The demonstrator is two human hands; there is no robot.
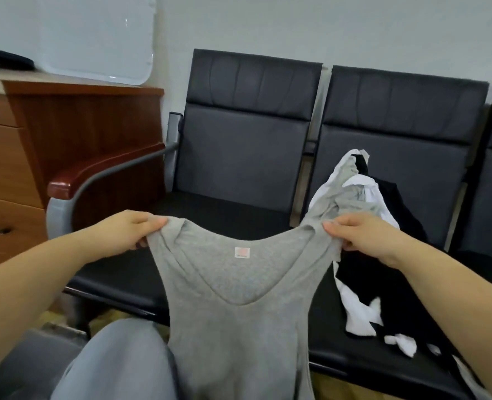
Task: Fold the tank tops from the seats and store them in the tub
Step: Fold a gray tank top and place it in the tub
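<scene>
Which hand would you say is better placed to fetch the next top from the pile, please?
Right, probably. The right hand pinches the grey tank top by its strap beside the pile of tank tops on the middle seat; the left hand holds the far strap.

Office or waiting room. Evidence: row of linked black padded seats (383,157) on a metal frame, with a wood-capped armrest (100,168), set against a plain pale wall (354,30); reddish-brown wooden desk unit with drawers (5,168) at left; glossy white board (94,33) mounted on the wall above it.
</scene>
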